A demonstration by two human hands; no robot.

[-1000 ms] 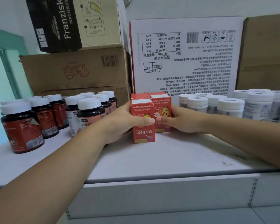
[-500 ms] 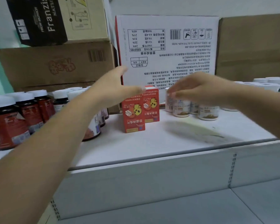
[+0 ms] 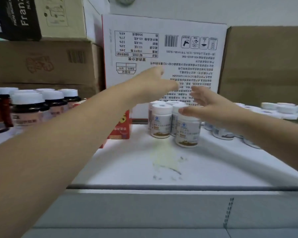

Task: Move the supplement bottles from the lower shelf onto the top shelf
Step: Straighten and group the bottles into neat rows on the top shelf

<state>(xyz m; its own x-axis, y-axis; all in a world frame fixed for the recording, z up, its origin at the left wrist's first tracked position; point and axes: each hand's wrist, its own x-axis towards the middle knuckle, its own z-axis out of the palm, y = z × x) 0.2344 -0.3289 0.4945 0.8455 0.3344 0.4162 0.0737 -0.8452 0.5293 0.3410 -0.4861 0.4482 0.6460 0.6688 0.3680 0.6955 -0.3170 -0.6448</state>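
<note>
Top shelf (image 3: 213, 165) holds many supplement bottles: dark white-capped bottles (image 3: 27, 109) at left, a white bottle cluster (image 3: 161, 124) at centre, more white ones toward the right edge, and a red carton (image 3: 122, 126) between the groups. Left hand (image 3: 150, 85) and right hand (image 3: 212, 107) hover over the white cluster, fingers straight and spread, holding nothing; the right thumb is at the front bottle's cap, contact unclear through blur. Judgement: much of the transfer looks done; the lower shelf is out of view, so what remains cannot be told.
</note>
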